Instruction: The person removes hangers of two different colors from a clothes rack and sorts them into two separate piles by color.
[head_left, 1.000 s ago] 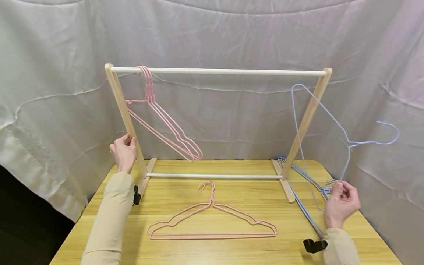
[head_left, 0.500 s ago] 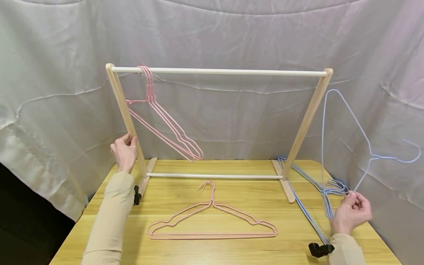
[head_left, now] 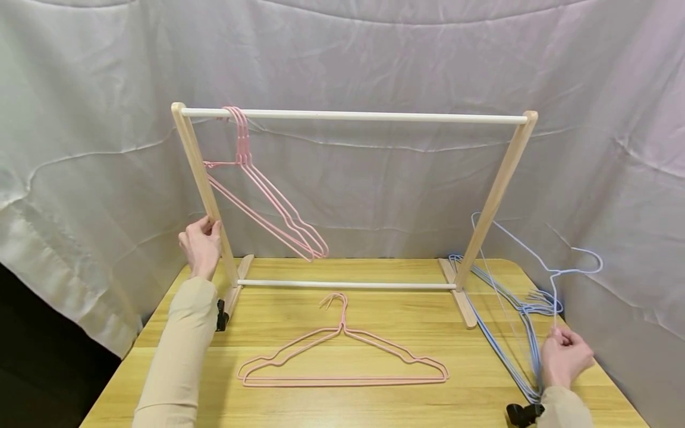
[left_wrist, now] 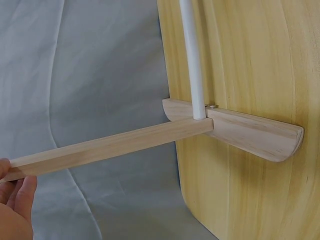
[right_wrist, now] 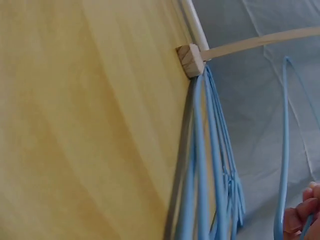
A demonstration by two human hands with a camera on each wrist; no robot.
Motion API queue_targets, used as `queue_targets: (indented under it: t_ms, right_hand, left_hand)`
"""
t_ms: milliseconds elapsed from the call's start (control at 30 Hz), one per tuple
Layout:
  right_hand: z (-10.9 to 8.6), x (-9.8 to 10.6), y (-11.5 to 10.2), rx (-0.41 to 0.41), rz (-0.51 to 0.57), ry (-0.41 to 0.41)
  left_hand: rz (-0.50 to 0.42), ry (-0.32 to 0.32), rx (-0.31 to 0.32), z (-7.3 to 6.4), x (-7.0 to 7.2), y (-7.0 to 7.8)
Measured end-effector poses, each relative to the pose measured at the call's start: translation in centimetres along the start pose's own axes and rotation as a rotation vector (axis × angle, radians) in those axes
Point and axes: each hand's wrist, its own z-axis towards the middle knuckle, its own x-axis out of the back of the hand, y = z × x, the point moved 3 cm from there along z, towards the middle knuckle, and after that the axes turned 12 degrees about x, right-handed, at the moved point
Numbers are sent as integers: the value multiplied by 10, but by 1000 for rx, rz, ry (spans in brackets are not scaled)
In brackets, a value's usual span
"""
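At the left, my left hand (head_left: pixel 200 248) pinches the wooden left post (head_left: pixel 194 157) of a small clothes rack. The left wrist view has its fingertips (left_wrist: pixel 26 195) on that post. My right hand (head_left: pixel 567 358) pinches a light blue wire hanger (head_left: pixel 582 271) by one end and holds it above the table's right side, hook pointing right. Several blue hangers (head_left: pixel 535 308) lie stacked beneath, next to the rack's right foot. In the right wrist view the held hanger (right_wrist: pixel 285 150) stands apart from the stack (right_wrist: pixel 200 150). Pink hangers (head_left: pixel 243 145) hang at the left of the white top bar (head_left: pixel 374 115).
Pink hangers (head_left: pixel 342 378) lie flat on the wooden table (head_left: pixel 321 413) in front of the rack. A white lower bar (head_left: pixel 348 285) joins the rack's feet. Grey curtain (head_left: pixel 374 59) surrounds the table at the back and sides.
My right hand first goes right and nearer to me, then lowers; the held blue hanger swings right, then comes down and back left. My left hand keeps its place on the post.
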Motion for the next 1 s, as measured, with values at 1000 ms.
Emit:
queue_targets:
  t_ms: [1000]
  right_hand:
    - [-4,4,15,-49,-320,-344]
  left_hand:
    - [8,10,-3,3,-1,-1]
